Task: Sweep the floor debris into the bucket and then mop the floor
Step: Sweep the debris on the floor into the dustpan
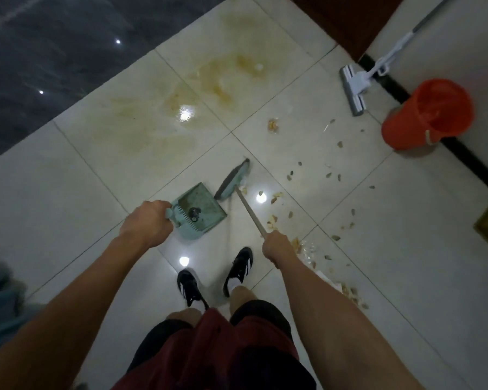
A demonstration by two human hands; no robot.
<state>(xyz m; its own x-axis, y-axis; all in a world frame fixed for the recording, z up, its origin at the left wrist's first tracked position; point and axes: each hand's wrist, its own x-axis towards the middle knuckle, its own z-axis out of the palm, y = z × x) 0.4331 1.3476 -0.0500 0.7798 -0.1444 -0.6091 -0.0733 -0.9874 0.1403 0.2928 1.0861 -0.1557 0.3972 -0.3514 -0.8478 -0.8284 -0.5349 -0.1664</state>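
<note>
My left hand grips the handle of a teal dustpan that rests on the pale floor tiles. My right hand grips the wooden stick of a broom, whose teal head lies at the dustpan's open edge. Scattered debris of shells and scraps spreads from the broom to the right and down past my right forearm. An orange bucket stands at the right by the wall. A flat grey mop leans on the wall left of the bucket. A yellowish stain marks the tiles ahead.
A dark glossy surface borders the tiles at the upper left. A white wall with a black skirting strip runs along the right. My two feet in black shoes stand just behind the dustpan. A brown door is at the top.
</note>
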